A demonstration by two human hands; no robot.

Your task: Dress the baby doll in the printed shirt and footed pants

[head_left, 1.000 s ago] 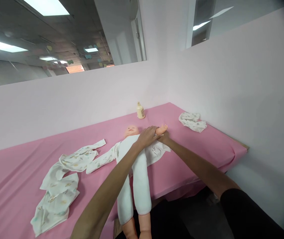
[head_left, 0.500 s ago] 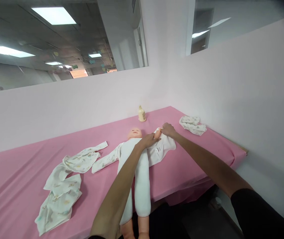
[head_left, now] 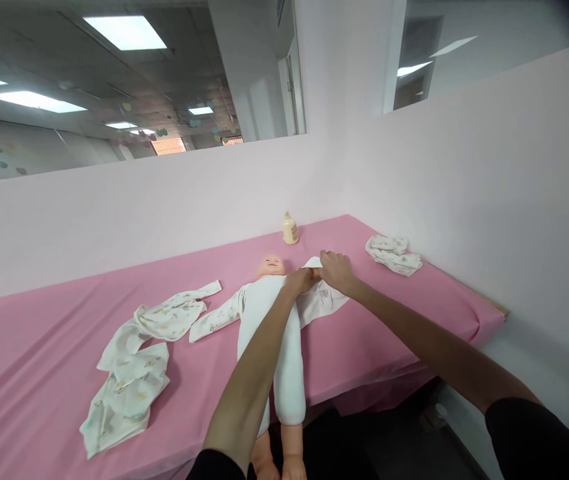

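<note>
A baby doll [head_left: 289, 373] with a white cloth body lies on its back, its head toward the wall and its feet at the near edge. One of its arms is inside a printed sleeve [head_left: 217, 321] of a white baby shirt [head_left: 318, 303]; the rest of the shirt spreads out at the doll's right-hand side in view. My left hand [head_left: 304, 280] is closed around the doll's other arm, which it mostly covers. Close beside it, my right hand [head_left: 336, 271] grips the shirt near the doll's hand. The exact hold of its fingers is partly hidden.
Printed baby clothes [head_left: 132, 383] lie spread at the left on the pink-covered table [head_left: 364, 357]. Another bundled printed garment [head_left: 394, 255] rests at the far right. A pale yellow pump bottle [head_left: 290, 229] stands near the back wall.
My right hand has come closer to my left and turned over the doll's hand. The doll's forearm, visible between the hands before, is now mostly covered. The view has shifted slightly.
</note>
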